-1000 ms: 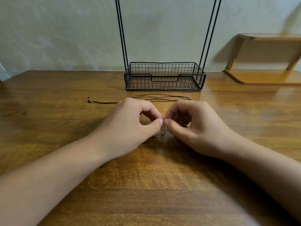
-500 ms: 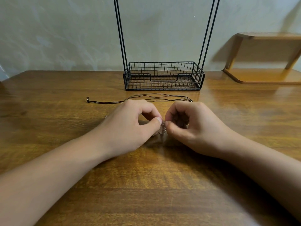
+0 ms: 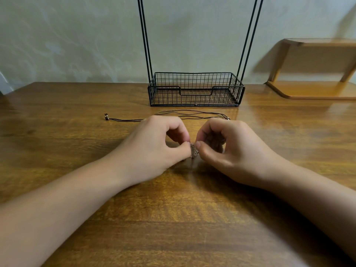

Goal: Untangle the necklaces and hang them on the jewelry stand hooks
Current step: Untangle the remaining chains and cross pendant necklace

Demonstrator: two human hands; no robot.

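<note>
Metal chain knot [image 3: 194, 151] now lifted slightly, pinched between left hand [image 3: 154, 149] and right hand [image 3: 237, 151], untangling barely begun.

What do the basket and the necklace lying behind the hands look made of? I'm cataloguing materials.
Wire basket: thin metal rod in an open grid, matte black coating, probably painted steel. Black cord necklace: slender dark strands, likely waxed cord or leather, with small metallic-looking end beads; too fine to be sure.
</note>
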